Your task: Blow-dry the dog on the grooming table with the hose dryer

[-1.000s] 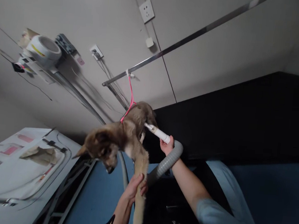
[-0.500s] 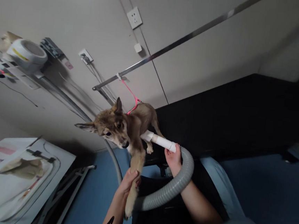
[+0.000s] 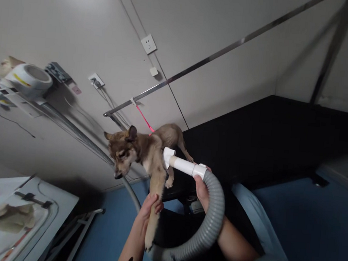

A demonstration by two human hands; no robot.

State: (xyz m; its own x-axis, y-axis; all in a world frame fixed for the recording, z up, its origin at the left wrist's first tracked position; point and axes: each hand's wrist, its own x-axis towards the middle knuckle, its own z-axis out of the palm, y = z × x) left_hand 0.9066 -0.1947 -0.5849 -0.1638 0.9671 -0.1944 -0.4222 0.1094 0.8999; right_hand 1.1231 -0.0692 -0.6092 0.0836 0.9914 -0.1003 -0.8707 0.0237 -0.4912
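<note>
A brown-grey puppy point(image 3: 170, 135) stands on the black table with its head turned down to the left. My left hand point(image 3: 150, 206) is closed round its outstretched front leg point(image 3: 157, 182), and the paw hangs below my fingers. My right hand point(image 3: 202, 190) grips the white dryer nozzle point(image 3: 184, 165) near its hose end, partly hidden behind the fitting. The nozzle's flared tip is against or close beside the puppy's shoulder; I cannot tell if it touches. From the nozzle a grey ribbed hose point(image 3: 214, 207) curves down across my lap. A pink leash point(image 3: 144, 117) runs up from the puppy.
The black table point(image 3: 253, 129) stretches right along the wall. A metal bar point(image 3: 204, 62) above it holds the leash. A white dryer unit point(image 3: 29, 79) with a hose is mounted at left. A white tub point(image 3: 61, 202) stands lower left on the blue floor point(image 3: 109, 210).
The puppy's head has turned away and lowered to the left. My right hand has rolled the nozzle, and its tip has come in front of the shoulder. My left hand keeps the leg.
</note>
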